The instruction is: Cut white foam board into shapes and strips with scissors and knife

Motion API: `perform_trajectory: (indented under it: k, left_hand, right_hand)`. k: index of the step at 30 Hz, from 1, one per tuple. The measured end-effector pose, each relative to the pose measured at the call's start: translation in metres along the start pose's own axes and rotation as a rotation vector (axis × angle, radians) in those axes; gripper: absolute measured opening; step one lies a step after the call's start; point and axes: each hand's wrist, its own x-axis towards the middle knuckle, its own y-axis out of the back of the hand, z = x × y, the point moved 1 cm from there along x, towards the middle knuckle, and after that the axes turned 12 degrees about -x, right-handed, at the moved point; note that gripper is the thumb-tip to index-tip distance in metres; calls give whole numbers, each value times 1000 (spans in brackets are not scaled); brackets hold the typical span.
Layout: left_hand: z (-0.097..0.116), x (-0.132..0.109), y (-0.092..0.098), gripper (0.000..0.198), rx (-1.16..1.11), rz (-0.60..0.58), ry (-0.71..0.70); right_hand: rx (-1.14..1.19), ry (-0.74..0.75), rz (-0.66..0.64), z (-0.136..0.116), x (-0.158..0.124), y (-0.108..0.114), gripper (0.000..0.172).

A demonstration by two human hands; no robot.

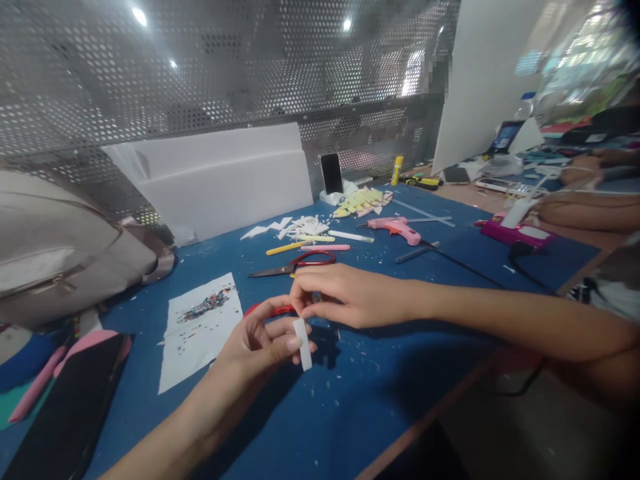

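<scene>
My left hand [265, 343] pinches a small white strip [303, 345] between thumb and fingers, a little above the blue table. The fingertips of my right hand [340, 293] are closed together at the strip's upper end; whether they grip something small there is hidden. Just beyond my right hand lie scissors [274, 271] with red handles, blades pointing left. Part of a red object [270, 309] shows behind my left fingers. To the left, a white paper [200, 333] carries a patch of small multicoloured bits.
Behind the scissors are markers [325, 247], a pile of white scraps [305, 228], yellowish paper pieces [363, 201] and a pink glue gun [395, 229] with a cord. A phone [332, 173] stands at the back. At left are a bag [65, 247] and a dark phone [70, 407]. Another person's arm [585, 207] rests at right.
</scene>
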Motion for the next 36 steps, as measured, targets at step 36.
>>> perform_trajectory:
  k: [36]
  left_hand:
    - [13,-11,26,10,430,270,-329]
  right_hand:
    - [432,-185,-207,30,41,-22,26]
